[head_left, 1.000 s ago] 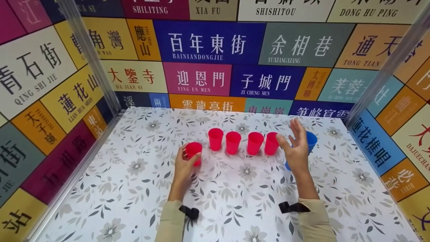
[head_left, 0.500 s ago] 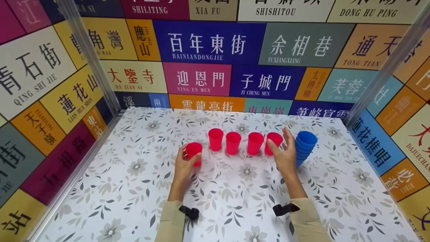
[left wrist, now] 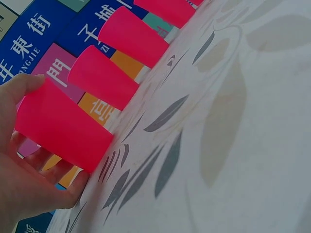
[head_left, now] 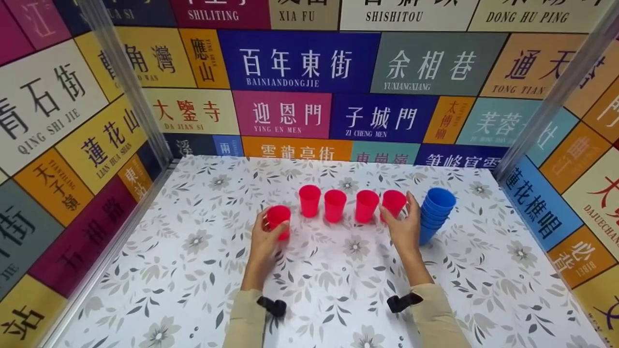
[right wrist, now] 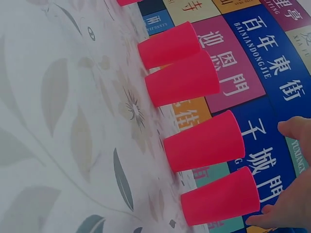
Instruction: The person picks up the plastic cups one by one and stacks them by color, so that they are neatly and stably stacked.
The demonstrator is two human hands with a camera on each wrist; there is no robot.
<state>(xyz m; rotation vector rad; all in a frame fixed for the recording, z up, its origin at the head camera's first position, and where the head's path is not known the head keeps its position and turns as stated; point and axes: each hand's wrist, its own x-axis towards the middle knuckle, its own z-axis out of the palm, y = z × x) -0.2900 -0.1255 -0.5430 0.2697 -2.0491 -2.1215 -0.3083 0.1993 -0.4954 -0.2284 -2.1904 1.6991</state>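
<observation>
Five-fingered grip at the left: my left hand (head_left: pixel 265 239) holds an upright red plastic cup (head_left: pixel 279 223), thumb on its near side and fingers behind. In the left wrist view the thumb lies by the rim of this cup (left wrist: pixel 63 126), whose base is at the table. My right hand (head_left: pixel 404 229) is around the rightmost red cup (head_left: pixel 394 200) of a row, thumb in front and fingers to its right. The right wrist view shows a gap between the thumb and that cup (right wrist: pixel 221 196). Three more red cups stand in the row, the nearest being this cup (head_left: pixel 367 205).
A leaning-looking stack of several nested blue cups (head_left: pixel 436 212) stands just right of the right hand. The table (head_left: pixel 338 295) has a flowered white cover. Panels with printed characters (head_left: pixel 300 63) enclose the back and sides.
My right hand has moved left from in front of the blue stack to the rightmost red cup, uncovering the stack. My left hand keeps holding its cup in place.
</observation>
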